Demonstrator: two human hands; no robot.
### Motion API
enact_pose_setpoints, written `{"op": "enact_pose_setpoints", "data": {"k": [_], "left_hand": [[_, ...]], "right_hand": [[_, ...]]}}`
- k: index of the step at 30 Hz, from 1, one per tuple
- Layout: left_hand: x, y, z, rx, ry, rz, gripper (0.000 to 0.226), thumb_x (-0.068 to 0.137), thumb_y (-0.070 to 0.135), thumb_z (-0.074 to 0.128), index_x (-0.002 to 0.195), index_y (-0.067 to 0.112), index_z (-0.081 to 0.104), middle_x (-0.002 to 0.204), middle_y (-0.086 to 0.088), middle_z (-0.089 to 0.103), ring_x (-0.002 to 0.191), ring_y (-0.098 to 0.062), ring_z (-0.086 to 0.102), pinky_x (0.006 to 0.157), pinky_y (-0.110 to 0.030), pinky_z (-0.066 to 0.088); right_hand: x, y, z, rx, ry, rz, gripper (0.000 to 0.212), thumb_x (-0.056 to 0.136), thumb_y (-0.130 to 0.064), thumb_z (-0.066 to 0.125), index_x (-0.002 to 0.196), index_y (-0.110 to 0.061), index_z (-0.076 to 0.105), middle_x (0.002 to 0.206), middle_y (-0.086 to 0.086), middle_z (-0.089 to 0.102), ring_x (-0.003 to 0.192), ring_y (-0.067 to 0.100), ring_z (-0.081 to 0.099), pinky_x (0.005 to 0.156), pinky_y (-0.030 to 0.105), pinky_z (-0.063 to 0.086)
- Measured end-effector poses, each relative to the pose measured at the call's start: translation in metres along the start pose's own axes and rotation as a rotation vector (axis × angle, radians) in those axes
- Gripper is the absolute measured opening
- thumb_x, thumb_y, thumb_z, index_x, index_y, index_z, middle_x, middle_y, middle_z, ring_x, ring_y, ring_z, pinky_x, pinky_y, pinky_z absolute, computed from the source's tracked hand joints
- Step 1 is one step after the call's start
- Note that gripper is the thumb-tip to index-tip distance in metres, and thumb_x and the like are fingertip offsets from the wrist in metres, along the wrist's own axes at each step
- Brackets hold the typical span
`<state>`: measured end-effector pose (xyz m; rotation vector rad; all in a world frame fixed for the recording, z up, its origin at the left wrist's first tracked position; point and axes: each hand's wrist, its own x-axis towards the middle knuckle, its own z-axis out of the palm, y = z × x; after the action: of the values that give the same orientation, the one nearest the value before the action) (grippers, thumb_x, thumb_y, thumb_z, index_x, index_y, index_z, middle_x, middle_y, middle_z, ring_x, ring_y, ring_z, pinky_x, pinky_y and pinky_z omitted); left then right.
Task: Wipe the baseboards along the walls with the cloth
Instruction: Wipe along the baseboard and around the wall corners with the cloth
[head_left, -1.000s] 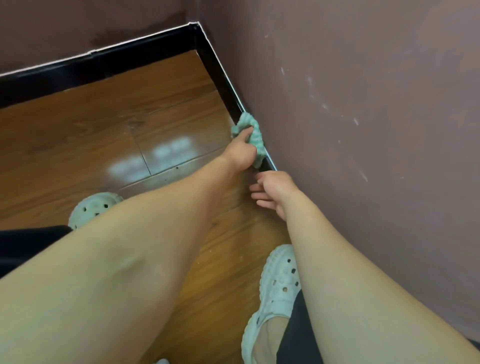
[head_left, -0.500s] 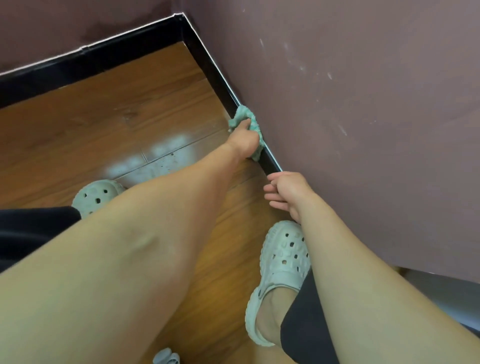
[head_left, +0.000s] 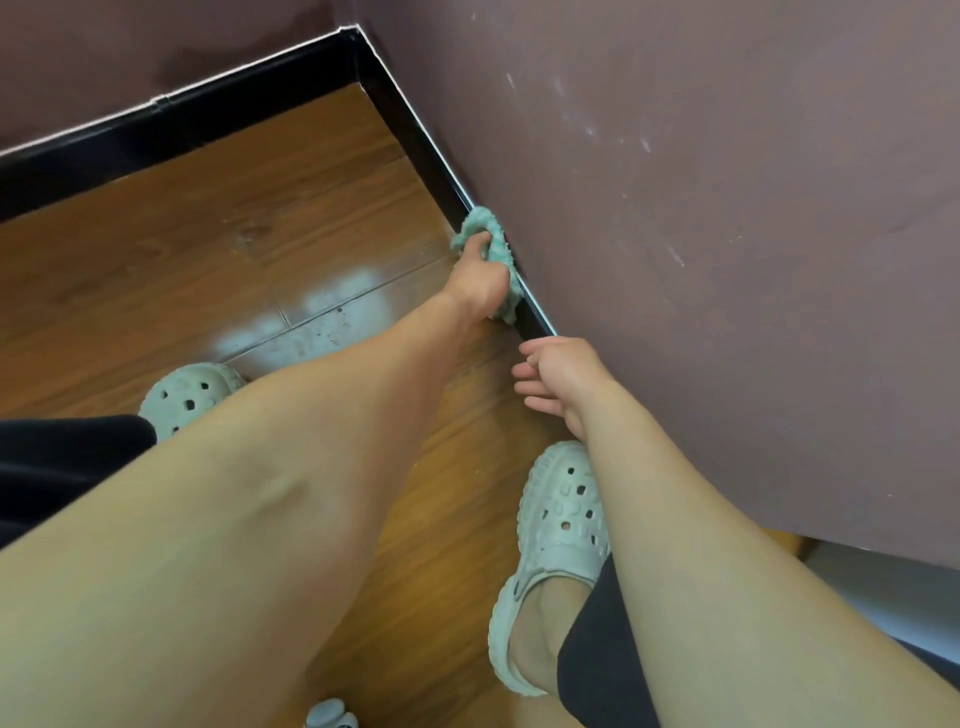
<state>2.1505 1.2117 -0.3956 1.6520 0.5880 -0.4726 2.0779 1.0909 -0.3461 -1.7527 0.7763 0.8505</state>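
Observation:
A black baseboard runs along the foot of the mauve right wall and meets a second black baseboard at the far corner. My left hand grips a bunched teal cloth and presses it against the right-wall baseboard. My right hand hovers just behind it, close to the same baseboard, fingers loosely spread and holding nothing.
The wooden floor shows a glossy light patch. My feet in pale perforated clogs stand on it, one clog at the left, another clog near the right wall. The mauve wall stands close on the right.
The view has shifted a little. My left hand stays with the cloth pressed on the right-wall baseboard, and my right hand stays just behind it, with its fingers a bit more spread.

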Motion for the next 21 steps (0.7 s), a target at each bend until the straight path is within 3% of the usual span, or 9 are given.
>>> {"op": "enact_pose_setpoints", "data": {"k": [3, 6, 10, 13, 15, 17, 19, 21], "left_hand": [[-0.007, -0.009, 0.006, 0.049, -0.016, -0.013, 0.064, 0.090, 0.004, 0.042, 0.148, 0.029, 0.035, 0.127, -0.013, 0.056, 0.092, -0.025, 0.059, 0.072, -0.032, 0.051], [-0.018, -0.023, 0.010, 0.089, -0.088, -0.015, 0.057, 0.089, 0.006, 0.053, 0.141, 0.027, 0.043, 0.124, -0.008, 0.055, 0.107, -0.025, 0.060, 0.098, -0.039, 0.053], [-0.029, -0.019, 0.005, -0.163, -0.111, -0.038, 0.057, 0.091, -0.009, 0.052, 0.142, 0.017, 0.052, 0.114, -0.004, 0.057, 0.102, -0.025, 0.063, 0.094, -0.041, 0.057], [-0.038, -0.006, -0.003, -0.405, -0.080, -0.015, 0.063, 0.092, -0.015, 0.044, 0.147, 0.016, 0.049, 0.106, 0.006, 0.055, 0.089, -0.011, 0.061, 0.088, -0.033, 0.057], [-0.046, -0.001, -0.004, -0.427, -0.100, 0.017, 0.063, 0.090, -0.016, 0.049, 0.147, 0.011, 0.049, 0.110, 0.006, 0.057, 0.081, -0.003, 0.057, 0.089, -0.031, 0.057], [-0.054, 0.001, 0.000, -0.373, -0.097, 0.043, 0.062, 0.087, -0.015, 0.054, 0.144, 0.006, 0.052, 0.127, -0.001, 0.060, 0.079, -0.002, 0.057, 0.090, -0.029, 0.058], [-0.060, -0.003, 0.001, -0.357, -0.021, 0.041, 0.054, 0.087, -0.012, 0.051, 0.137, 0.007, 0.060, 0.119, -0.002, 0.066, 0.075, -0.004, 0.058, 0.080, -0.026, 0.058], [-0.070, -0.012, -0.004, -0.347, 0.075, -0.004, 0.046, 0.089, -0.004, 0.049, 0.129, 0.010, 0.066, 0.110, -0.001, 0.069, 0.079, -0.012, 0.062, 0.086, -0.031, 0.058]], "right_hand": [[0.003, 0.005, -0.003, 0.021, 0.003, 0.032, 0.043, 0.103, -0.004, 0.032, 0.139, -0.010, 0.054, 0.127, 0.015, 0.066, 0.113, 0.028, 0.066, 0.071, 0.027, 0.054], [0.007, 0.006, 0.009, 0.059, 0.018, 0.036, 0.040, 0.102, -0.009, 0.035, 0.136, -0.012, 0.056, 0.123, 0.013, 0.067, 0.105, 0.027, 0.068, 0.070, 0.029, 0.056], [0.010, 0.007, 0.038, 0.007, 0.025, -0.055, 0.036, 0.095, -0.017, 0.043, 0.121, -0.026, 0.065, 0.113, 0.003, 0.068, 0.098, 0.024, 0.068, 0.052, 0.025, 0.057], [0.007, 0.012, 0.049, -0.057, -0.008, -0.081, 0.038, 0.091, -0.008, 0.041, 0.116, -0.021, 0.067, 0.110, 0.009, 0.070, 0.092, 0.026, 0.069, 0.057, 0.028, 0.056], [0.002, 0.021, 0.046, -0.044, 0.020, -0.070, 0.039, 0.090, -0.004, 0.037, 0.116, -0.016, 0.064, 0.105, 0.012, 0.070, 0.081, 0.025, 0.069, 0.060, 0.031, 0.057], [-0.003, 0.032, 0.039, -0.052, 0.052, -0.057, 0.034, 0.092, -0.004, 0.036, 0.111, -0.013, 0.062, 0.104, 0.012, 0.069, 0.076, 0.023, 0.067, 0.061, 0.030, 0.055], [-0.010, 0.043, 0.036, -0.077, 0.062, -0.047, 0.032, 0.093, -0.004, 0.035, 0.109, -0.014, 0.061, 0.106, 0.013, 0.070, 0.077, 0.022, 0.067, 0.059, 0.029, 0.054], [-0.015, 0.052, 0.038, -0.090, 0.063, -0.064, 0.034, 0.093, -0.005, 0.036, 0.113, -0.017, 0.060, 0.107, 0.013, 0.070, 0.079, 0.022, 0.068, 0.060, 0.030, 0.056]]}}
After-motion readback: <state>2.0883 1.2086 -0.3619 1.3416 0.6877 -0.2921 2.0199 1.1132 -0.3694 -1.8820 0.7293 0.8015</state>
